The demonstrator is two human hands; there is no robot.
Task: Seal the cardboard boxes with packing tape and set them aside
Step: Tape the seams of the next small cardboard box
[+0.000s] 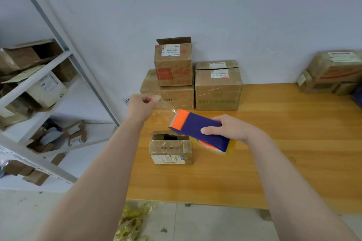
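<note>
Left hand [140,106] raised, fingers [146,100] pinched; right hand [231,129] curled, gripping.

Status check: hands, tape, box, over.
Left hand pinches clear tape end, drawn out. Right hand grips tape dispenser. Small box below, top open. Nothing blocking it.

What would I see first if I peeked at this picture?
The bright blue and orange tape dispenser in the middle, gripped by the right hand. The left hand pinches the clear tape pulled out from it, above a small cardboard box with a dark gap in its top, on the wooden table. Behind, more boxes stand stacked against the wall.
</note>
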